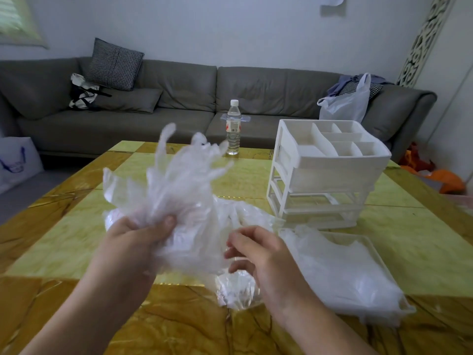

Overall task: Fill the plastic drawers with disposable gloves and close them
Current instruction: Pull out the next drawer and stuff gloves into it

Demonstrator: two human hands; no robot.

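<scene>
My left hand (143,239) grips a bunch of clear disposable gloves (179,180) and holds it up above the table, its fingers fanning upward. My right hand (258,254) sits just right of the bunch with curled fingers at its lower edge; whether it pinches the plastic is unclear. A white plastic drawer (368,243) lies pulled out on the table at the right, heaped with gloves (340,272) that spill over its front. Behind it stands the white drawer unit (325,170) with a divided top tray. More gloves (238,293) lie loose on the table under my hands.
A water bottle (233,126) stands at the far edge of the yellow marble-look table (64,239). A grey sofa (179,98) with a cushion and bags runs behind it. A white plastic bag (345,103) rests on the sofa's right end.
</scene>
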